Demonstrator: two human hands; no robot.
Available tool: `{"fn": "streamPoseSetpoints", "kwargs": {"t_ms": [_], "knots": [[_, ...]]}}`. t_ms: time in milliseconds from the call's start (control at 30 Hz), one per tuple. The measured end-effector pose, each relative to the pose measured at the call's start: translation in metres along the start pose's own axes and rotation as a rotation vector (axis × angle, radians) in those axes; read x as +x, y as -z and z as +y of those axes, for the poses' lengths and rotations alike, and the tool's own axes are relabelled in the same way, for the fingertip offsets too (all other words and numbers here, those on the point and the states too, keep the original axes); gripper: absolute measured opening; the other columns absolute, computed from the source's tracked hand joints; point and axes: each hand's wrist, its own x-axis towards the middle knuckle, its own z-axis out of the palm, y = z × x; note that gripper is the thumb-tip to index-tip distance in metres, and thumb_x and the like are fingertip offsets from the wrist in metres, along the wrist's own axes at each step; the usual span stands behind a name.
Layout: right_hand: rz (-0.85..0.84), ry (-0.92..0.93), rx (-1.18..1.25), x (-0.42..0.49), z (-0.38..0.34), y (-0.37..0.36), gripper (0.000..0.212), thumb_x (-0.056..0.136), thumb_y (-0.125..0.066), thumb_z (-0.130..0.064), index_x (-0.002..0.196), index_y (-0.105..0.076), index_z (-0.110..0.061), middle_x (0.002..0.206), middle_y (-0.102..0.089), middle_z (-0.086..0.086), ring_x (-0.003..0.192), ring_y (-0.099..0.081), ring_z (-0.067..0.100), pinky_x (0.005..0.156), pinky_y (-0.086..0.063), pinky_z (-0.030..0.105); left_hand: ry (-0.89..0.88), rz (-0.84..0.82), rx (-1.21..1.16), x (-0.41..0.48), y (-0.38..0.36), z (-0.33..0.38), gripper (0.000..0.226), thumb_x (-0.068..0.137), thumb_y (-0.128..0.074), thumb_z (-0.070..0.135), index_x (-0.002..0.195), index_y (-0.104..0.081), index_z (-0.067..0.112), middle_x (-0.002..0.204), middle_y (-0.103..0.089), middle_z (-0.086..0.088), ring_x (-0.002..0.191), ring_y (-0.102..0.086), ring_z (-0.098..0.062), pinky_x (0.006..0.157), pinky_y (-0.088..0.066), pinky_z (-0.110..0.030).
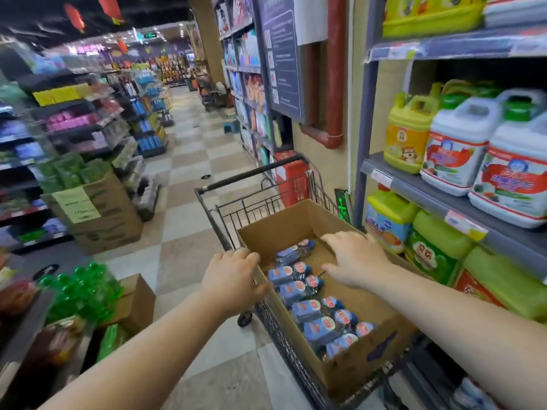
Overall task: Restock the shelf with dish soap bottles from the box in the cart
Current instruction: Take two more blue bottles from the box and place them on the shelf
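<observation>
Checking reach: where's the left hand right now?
Head view, lower centre: left hand rests on the cardboard box's left rim, beside the bottles.

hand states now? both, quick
Left hand: closed over the near edge of the cardboard box.
Right hand: open, fingers spread, empty, above the dish soap bottles in the box.

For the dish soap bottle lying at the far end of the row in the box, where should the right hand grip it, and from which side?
Grip the far bottle around its body, coming straight down from above. It lies on its side in the cardboard box, whose open top is the only free approach. The box floor to its right looks bare, giving fingers room. The right hand hovers open nearby; the left hand rests on the box's left wall.
</observation>
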Motion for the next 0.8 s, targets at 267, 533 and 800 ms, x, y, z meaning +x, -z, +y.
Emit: {"fn": "streamPoseSetpoints", "kwargs": {"t_ms": [267, 533, 800], "knots": [[-0.089, -0.192, 0.036, 0.02, 0.056, -0.043, 0.059, 0.086, -0.051, -0.049, 0.138, -0.036, -0.025, 0.14, -0.047, 0.001, 0.129, -0.043, 0.025, 0.105, -0.036, 0.042, -0.182, -0.124, -0.047, 0.096, -0.049, 0.025, 0.05, 0.082, -0.048, 0.06, 0.116, -0.051, 0.023, 0.116, -0.056, 0.0, 0.11, -0.052, -0.023, 0.09, -0.041, -0.037], [-0.267, -0.52, 0.224, 0.036, 0.084, -0.099, 0.052, 0.089, -0.053, -0.04, 0.135, -0.039, -0.021, 0.136, -0.045, 0.005, 0.121, -0.048, 0.028, 0.094, -0.047, 0.042, -0.49, -0.304, -0.078, 0.178, -0.126, 0.059, 0.054, 0.084, -0.044, 0.06, 0.119, -0.05, 0.019, 0.119, -0.053, -0.004, 0.115, -0.049, -0.026, 0.093, -0.04, -0.038], [-0.469, -0.861, 0.375, 0.079, 0.076, -0.174, 0.055, 0.091, -0.05, -0.038, 0.139, -0.034, -0.018, 0.15, -0.033, 0.009, 0.13, -0.043, 0.029, 0.097, -0.043, 0.038, -0.632, -0.588, -0.084, 0.251, -0.205, 0.061, 0.05, 0.084, -0.048, 0.055, 0.114, -0.051, 0.015, 0.119, -0.053, -0.009, 0.113, -0.052, -0.029, 0.086, -0.043, -0.038]]}}
